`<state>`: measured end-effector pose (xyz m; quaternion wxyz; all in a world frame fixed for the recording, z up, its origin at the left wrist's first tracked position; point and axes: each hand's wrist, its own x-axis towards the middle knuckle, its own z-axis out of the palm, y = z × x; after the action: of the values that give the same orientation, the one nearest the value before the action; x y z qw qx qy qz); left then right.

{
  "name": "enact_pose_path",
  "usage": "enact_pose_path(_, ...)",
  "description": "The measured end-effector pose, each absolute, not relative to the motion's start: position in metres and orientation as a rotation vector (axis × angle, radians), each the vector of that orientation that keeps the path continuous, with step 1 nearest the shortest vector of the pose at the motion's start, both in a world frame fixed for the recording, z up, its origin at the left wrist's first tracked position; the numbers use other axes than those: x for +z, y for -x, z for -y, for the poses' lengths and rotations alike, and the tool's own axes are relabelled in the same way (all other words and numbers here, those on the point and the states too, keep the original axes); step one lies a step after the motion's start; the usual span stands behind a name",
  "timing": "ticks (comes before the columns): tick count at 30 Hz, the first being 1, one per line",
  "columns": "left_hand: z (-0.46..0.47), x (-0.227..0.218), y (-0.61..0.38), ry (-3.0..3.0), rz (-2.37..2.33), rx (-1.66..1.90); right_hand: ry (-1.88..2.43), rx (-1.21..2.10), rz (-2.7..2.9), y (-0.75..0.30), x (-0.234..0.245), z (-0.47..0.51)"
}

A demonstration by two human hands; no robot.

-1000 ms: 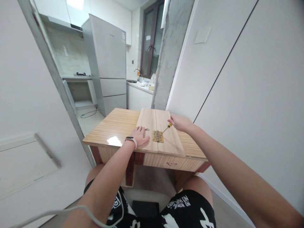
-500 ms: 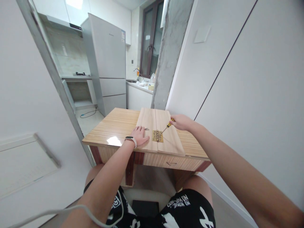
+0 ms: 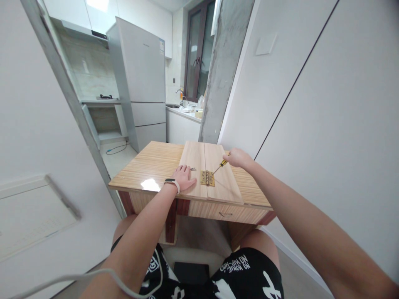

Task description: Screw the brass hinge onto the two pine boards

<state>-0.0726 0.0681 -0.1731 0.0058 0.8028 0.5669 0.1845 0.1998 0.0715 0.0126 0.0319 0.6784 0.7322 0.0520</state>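
Observation:
Two pale wooden boards point(image 3: 193, 160) lie side by side on a striped wooden table point(image 3: 149, 168), joined by a brass hinge point(image 3: 207, 178) near their front edge. My left hand point(image 3: 183, 177) lies flat on the left board beside the hinge, fingers spread, a watch on the wrist. My right hand point(image 3: 238, 158) is closed round the yellow-and-black handle of a screwdriver point(image 3: 220, 165), whose tip slants down onto the hinge's right leaf. A few small screws point(image 3: 193, 169) lie just beyond my left fingertips.
The table has a drawer point(image 3: 225, 214) at the front, above my knees. A white wall runs close along the right side. A concrete pillar point(image 3: 222, 70) stands behind the table. A fridge point(image 3: 141, 83) and kitchen counter point(image 3: 183, 120) lie further back.
My right hand has shifted slightly on the screwdriver handle, rising a little at the back; the tip stays at the hinge. My left hand has not moved.

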Motion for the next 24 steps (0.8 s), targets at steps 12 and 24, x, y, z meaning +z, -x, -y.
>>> enact_pose_path(12, -0.066, -0.17, 0.072, -2.498, -1.782, 0.569, -1.666, 0.117, -2.724, -0.218, -0.001, -0.056)
enact_pose_path(24, -0.068, -0.174, 0.073, -2.506, -1.773, 0.569, -1.768, 0.307, -2.575, -0.217, 0.007, -0.056)
